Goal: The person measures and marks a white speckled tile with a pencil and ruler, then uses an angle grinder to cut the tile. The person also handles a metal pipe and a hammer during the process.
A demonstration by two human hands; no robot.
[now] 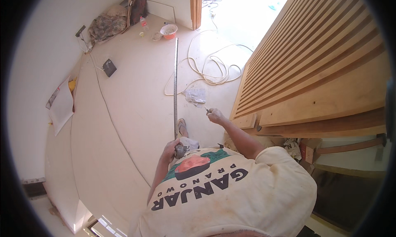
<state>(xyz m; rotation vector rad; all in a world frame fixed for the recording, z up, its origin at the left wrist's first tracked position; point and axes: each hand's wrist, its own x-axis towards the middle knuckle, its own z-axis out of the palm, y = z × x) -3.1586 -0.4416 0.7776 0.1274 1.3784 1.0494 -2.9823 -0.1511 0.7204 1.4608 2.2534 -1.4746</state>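
Observation:
In my left hand point(168, 150), close to my body, is a tape measure point(175, 92), its long blade drawn out and pointing straight away from me over the floor. The dark, dusty case sits against the fingers. Farther right, my right hand point(215, 115) is closed around a small slim, pen-like object point(206, 109) with a pale tip; its exact kind is too small to tell. A crumpled pale cloth or bag point(195, 96) lies on the floor beyond that hand. My sandalled foot point(182, 127) shows beside the blade.
A slatted wooden door or panel point(305, 68) rises on my right. Loops of pale cable point(222, 74) lie ahead, near the bright doorway. An orange-rimmed bucket point(169, 32), a plastic bottle point(143, 23) and a bundle of cloth point(108, 24) stand along the far wall. Another cord point(108, 117) crosses the floor at left.

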